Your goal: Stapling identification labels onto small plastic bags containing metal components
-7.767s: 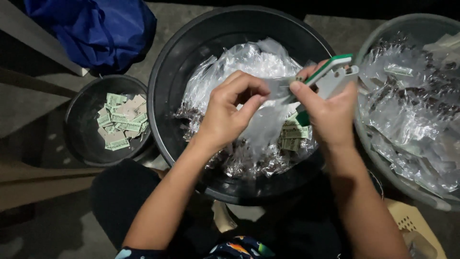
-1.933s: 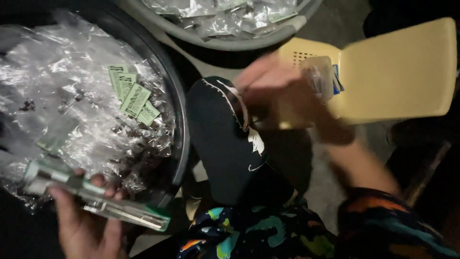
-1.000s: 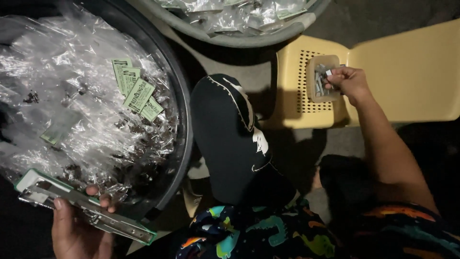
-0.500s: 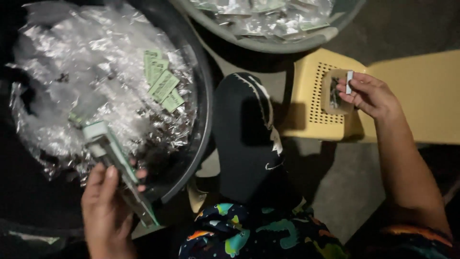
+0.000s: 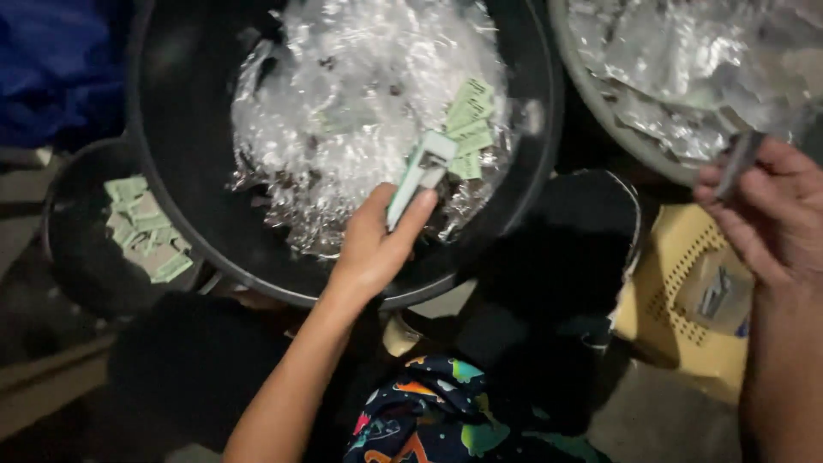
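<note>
My left hand (image 5: 375, 249) grips a green and white stapler-like tool (image 5: 420, 171) over the near rim of a big black basin (image 5: 171, 171). The basin is full of small clear plastic packets (image 5: 360, 94), with several green paper labels (image 5: 470, 120) lying on them beside the tool's tip. My right hand (image 5: 767, 214) is at the right edge, just below a grey basin (image 5: 591, 77) of more clear packets. It pinches a small grey blurred piece (image 5: 737, 163). A filled clear packet (image 5: 718, 291) lies on a yellow perforated stool (image 5: 669, 283) under that hand.
A small black bowl (image 5: 69, 257) with several green labels (image 5: 141, 227) stands at the left, touching the big basin. Blue cloth (image 5: 51, 69) lies at the top left. My dark-clothed knees and patterned shorts (image 5: 429, 411) fill the bottom middle.
My left hand has carried the tool up over the packets in the black basin. My right hand has let go of the packet on the yellow stool and risen towards the grey basin.
</note>
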